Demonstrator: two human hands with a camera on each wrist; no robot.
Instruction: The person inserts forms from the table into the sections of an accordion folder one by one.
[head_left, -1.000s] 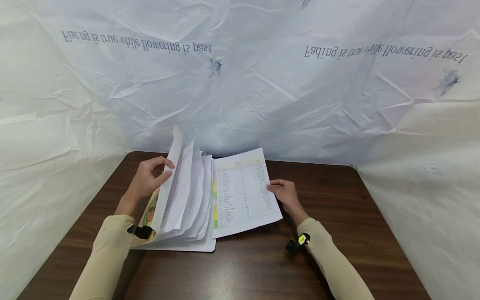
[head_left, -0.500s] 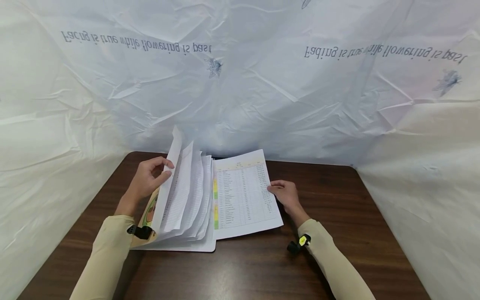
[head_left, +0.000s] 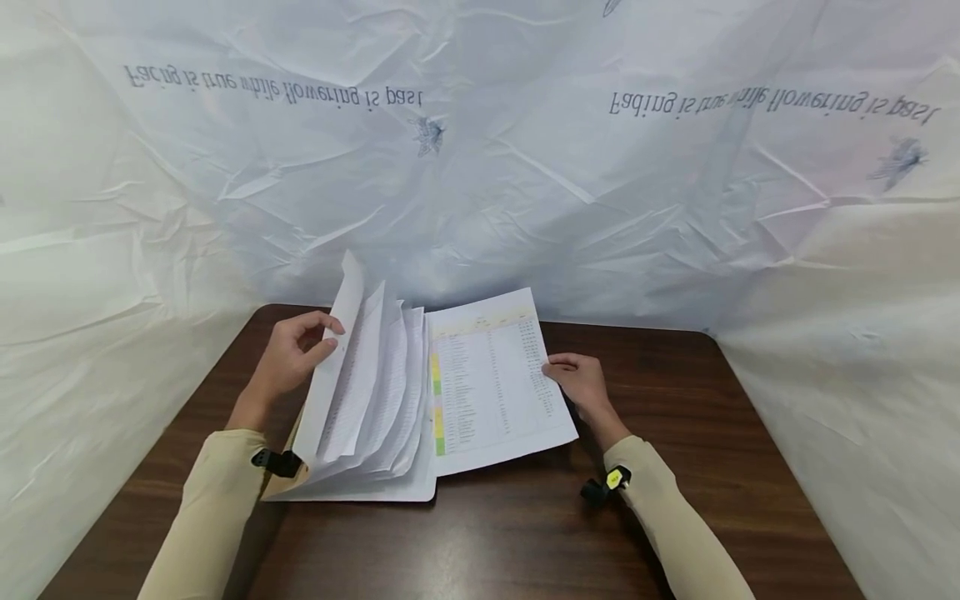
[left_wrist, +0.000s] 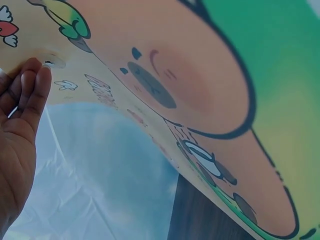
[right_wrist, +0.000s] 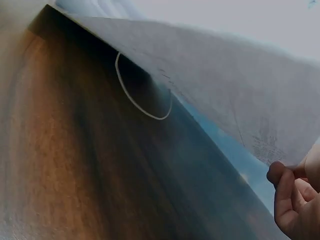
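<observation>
An open folder lies at the table's left-centre, with several printed sheets fanned upright inside. My left hand pinches the edge of its raised front cover. The left wrist view shows that cover's outer side, with a cartoon print, and my left fingertips at its edge. With thumb and fingers, my right hand pinches the right edge of a printed table sheet that has yellow and green cells along its left side. In the right wrist view the sheet's underside is lifted off the table.
Dark wooden tabletop extends in front of the folder and to the right. White plastic sheeting with printed lettering hangs behind and on both sides. A thin pale loop shows beneath the lifted sheet.
My right hand has shifted slightly right, drawing the printed sheet with it. The folder cover leans a little further left with my left hand.
</observation>
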